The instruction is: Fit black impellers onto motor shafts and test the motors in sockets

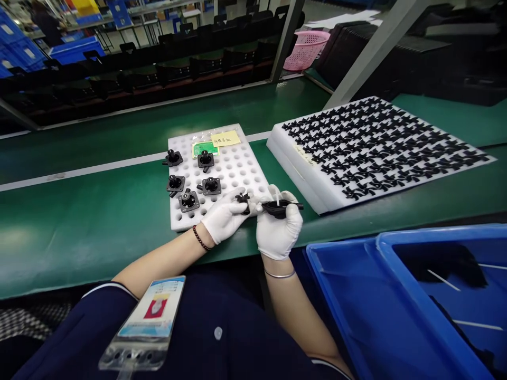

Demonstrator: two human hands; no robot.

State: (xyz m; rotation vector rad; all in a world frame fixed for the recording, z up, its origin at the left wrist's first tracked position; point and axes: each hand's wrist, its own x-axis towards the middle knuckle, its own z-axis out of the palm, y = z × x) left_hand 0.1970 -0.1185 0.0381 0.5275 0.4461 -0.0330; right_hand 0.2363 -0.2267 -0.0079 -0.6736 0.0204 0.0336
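My left hand (225,217), in a white glove, is closed on a small black impeller (243,198) with short blades. Beside it, my gloved right hand (278,232) grips a black pump housing (277,209); a thin white shaft (278,196) sticks up from it. The two parts are close together above the front right corner of a white foam tray (253,168) with rows of holes. Several black flanged pump parts, one of them a square-flanged piece (211,185), sit on the left side of that tray.
A thick white foam block (295,163) bearing rows of black impellers (380,148) stands to the right on the green bench (99,221). A yellow note (225,138) lies on the tray. Blue bins (348,285) are at lower right; a pink basket (307,48) is behind.
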